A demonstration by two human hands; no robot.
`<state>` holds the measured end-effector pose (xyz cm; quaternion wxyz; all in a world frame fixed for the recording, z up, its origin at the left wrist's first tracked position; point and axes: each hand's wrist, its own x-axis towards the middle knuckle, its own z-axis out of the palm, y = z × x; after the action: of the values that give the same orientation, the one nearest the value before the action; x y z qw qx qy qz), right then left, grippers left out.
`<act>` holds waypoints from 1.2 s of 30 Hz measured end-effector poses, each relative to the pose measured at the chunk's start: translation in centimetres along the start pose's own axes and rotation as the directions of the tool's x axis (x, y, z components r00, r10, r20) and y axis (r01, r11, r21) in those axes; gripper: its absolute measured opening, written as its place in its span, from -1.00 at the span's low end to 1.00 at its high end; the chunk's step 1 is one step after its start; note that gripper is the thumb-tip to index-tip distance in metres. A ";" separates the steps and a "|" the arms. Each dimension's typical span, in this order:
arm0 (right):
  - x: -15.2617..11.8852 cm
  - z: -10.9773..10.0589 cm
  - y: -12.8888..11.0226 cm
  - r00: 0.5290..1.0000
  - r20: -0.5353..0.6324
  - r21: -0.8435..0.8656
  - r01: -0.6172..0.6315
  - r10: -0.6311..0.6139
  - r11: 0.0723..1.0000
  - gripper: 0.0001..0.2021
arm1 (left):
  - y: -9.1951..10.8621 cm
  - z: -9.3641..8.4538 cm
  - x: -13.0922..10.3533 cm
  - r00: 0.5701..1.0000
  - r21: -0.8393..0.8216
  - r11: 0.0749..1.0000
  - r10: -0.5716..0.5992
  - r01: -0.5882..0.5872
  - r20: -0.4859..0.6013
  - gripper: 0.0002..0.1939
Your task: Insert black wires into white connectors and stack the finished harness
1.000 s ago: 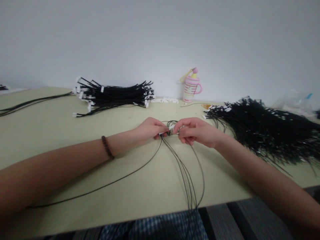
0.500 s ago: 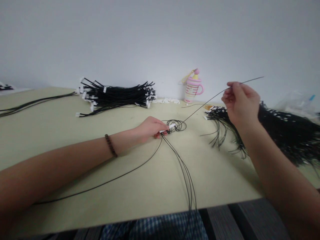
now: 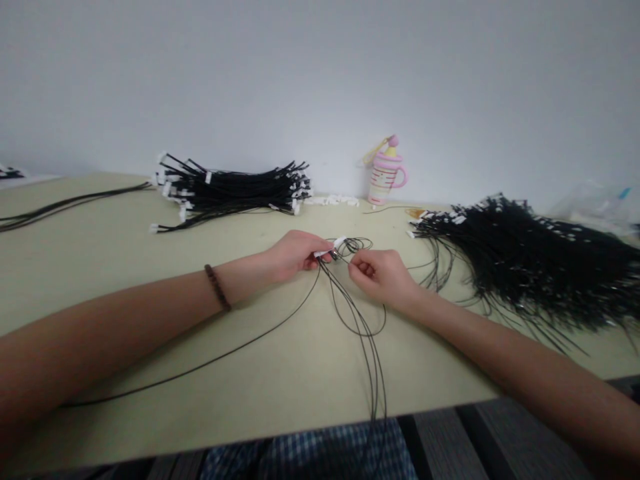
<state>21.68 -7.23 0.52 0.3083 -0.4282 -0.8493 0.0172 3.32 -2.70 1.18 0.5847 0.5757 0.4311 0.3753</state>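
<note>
Near the middle of the table, my left hand (image 3: 300, 257) pinches a small white connector (image 3: 339, 244) from which thin black wires run. Several of those wires (image 3: 357, 320) hang down over the front edge, and one curves away to the left under my forearm. Loops of black wire (image 3: 363, 245) lie just behind the connector. Close to its right side, my right hand (image 3: 377, 275) is closed on a thin black wire (image 3: 343, 259), whose end toward the connector is too small to make out.
A bundle of black cables with white connectors (image 3: 230, 190) lies at the back left, beside small white pieces (image 3: 334, 200). A pink and white cup-shaped bottle (image 3: 384, 177) stands by the wall. A large heap of black wires (image 3: 540, 260) covers the right side, near a clear plastic bag (image 3: 600, 207).
My right hand has come down and left from its raised place to beside the connector, and the wire once stretched taut is slack in a loop. My left hand has barely shifted.
</note>
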 end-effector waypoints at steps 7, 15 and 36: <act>-0.2 0.3 0.4 0.999 -0.011 -0.021 -0.053 0.052 0.998 -0.85 | -0.1 0.1 -0.1 1.000 0.011 1.000 0.017 -0.017 0.018 -0.81; -0.1 0.9 0.5 0.998 -0.020 -0.022 -0.054 0.054 0.998 -0.85 | 0.0 0.1 -0.2 1.000 0.062 0.998 0.014 -0.014 0.003 -0.79; -0.2 1.2 0.5 0.998 -0.065 -0.024 -0.024 0.023 0.999 -0.87 | -0.2 0.7 -0.6 0.994 0.141 0.987 0.088 -0.078 -0.065 -0.76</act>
<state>21.51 -6.81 -0.71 0.3302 -0.4422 -0.8339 -0.0034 3.72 -3.53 0.97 0.5115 0.6188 0.4520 0.3887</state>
